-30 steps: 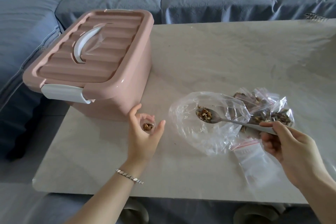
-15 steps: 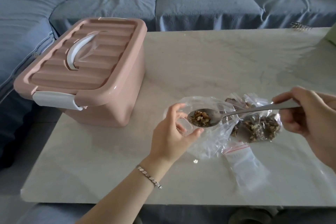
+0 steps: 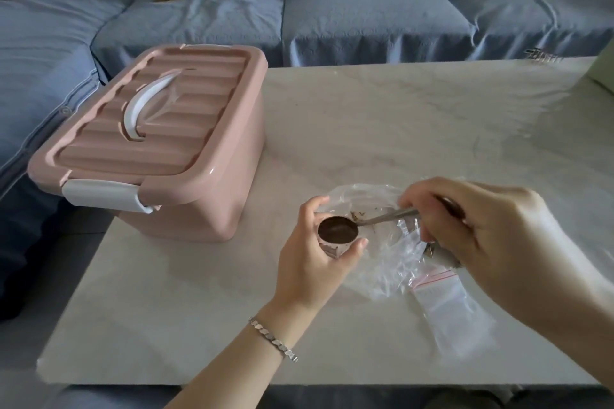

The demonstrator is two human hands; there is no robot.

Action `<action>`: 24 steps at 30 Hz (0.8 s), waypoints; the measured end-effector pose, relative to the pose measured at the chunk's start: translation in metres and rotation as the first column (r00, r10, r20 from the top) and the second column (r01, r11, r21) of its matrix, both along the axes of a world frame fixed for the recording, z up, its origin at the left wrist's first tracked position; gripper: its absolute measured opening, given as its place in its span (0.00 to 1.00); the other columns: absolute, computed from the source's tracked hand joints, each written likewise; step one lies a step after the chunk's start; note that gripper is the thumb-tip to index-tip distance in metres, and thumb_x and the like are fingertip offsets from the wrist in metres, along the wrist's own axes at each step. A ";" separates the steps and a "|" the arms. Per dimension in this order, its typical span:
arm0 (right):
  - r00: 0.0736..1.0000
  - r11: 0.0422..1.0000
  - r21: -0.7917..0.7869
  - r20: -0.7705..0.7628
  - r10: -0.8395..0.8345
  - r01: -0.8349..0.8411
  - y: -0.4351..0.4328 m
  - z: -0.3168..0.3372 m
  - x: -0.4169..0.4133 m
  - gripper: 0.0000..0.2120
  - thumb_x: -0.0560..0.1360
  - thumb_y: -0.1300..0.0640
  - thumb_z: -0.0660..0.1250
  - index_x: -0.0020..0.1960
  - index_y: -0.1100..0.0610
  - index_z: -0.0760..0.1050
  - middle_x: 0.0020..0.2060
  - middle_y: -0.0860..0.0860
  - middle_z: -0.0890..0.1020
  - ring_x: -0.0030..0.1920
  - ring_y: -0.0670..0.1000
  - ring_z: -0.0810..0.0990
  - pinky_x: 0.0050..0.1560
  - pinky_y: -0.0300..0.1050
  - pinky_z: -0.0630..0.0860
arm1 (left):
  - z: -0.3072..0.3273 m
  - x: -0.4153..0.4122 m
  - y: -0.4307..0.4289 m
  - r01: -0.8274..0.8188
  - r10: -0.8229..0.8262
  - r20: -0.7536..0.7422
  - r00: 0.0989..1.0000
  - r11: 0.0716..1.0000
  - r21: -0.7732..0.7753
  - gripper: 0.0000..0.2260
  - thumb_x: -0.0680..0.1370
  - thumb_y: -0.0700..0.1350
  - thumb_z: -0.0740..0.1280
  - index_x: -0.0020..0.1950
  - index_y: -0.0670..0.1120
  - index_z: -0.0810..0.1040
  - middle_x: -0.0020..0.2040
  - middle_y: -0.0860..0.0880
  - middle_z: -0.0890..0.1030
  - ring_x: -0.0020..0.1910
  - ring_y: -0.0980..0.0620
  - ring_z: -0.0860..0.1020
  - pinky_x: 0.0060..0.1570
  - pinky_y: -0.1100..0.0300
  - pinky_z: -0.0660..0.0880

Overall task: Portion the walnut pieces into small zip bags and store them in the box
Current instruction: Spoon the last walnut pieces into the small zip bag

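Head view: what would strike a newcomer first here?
The large pink box, lid on, sits at the left of the table. Front centre, the right hand holds a spoon over a small zip bag gripped by the left hand.

Pale marble table [image 3: 398, 116] — pink lidded box [image 3: 172, 136] at left, clear bag [image 3: 382, 272] and zip bag [image 3: 448, 312] at right.

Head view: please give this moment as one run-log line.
left hand: holds small clear zip bag | right hand: holds metal spoon over bag mouth | pink plastic box: lid shut
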State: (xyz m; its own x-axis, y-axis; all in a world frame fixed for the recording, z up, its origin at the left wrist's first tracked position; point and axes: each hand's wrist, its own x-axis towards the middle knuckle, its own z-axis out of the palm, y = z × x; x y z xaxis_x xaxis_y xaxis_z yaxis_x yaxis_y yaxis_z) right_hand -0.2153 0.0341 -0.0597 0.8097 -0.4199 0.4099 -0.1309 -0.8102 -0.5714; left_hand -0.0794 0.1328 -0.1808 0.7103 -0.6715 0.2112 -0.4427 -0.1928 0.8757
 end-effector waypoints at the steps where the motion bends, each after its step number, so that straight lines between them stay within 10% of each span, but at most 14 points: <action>1: 0.999 0.996 -0.082 0.015 0.036 -0.035 0.001 -0.001 -0.002 0.12 0.76 0.51 0.56 0.43 0.53 0.76 0.28 0.50 0.74 0.31 0.51 0.74 0.31 0.36 0.70 | 0.000 0.002 0.002 -0.013 0.012 -0.016 1.000 1.000 -0.013 0.26 0.64 0.53 0.74 0.55 0.65 0.63 0.43 0.60 0.79 0.42 0.64 0.77 0.43 0.73 0.71; 14: 0.986 0.966 -0.255 0.147 0.080 -0.040 0.001 -0.031 -0.016 0.22 0.81 0.52 0.53 0.44 0.64 0.80 0.30 0.50 0.78 0.35 0.48 0.74 0.37 0.36 0.71 | -0.002 0.009 0.000 -0.052 0.052 0.013 0.999 0.997 -0.049 0.26 0.66 0.51 0.71 0.58 0.60 0.61 0.44 0.54 0.79 0.41 0.58 0.79 0.42 0.62 0.76; 19: 0.922 0.952 0.238 0.288 -0.258 0.192 -0.002 -0.034 -0.025 0.14 0.79 0.46 0.54 0.42 0.46 0.76 0.34 0.45 0.79 0.31 0.43 0.77 0.33 0.29 0.72 | -0.002 0.012 0.002 -0.102 0.104 0.032 0.994 0.993 -0.059 0.25 0.66 0.51 0.71 0.59 0.58 0.62 0.40 0.56 0.78 0.37 0.59 0.77 0.41 0.64 0.75; 24: 0.768 0.634 0.659 0.134 -0.627 0.403 -0.025 -0.065 -0.057 0.17 0.77 0.50 0.54 0.38 0.52 0.77 0.26 0.49 0.79 0.23 0.46 0.72 0.23 0.34 0.68 | -0.001 0.018 0.010 -0.132 0.134 0.018 0.991 0.989 -0.072 0.24 0.68 0.47 0.73 0.57 0.57 0.64 0.39 0.56 0.77 0.38 0.59 0.77 0.40 0.66 0.73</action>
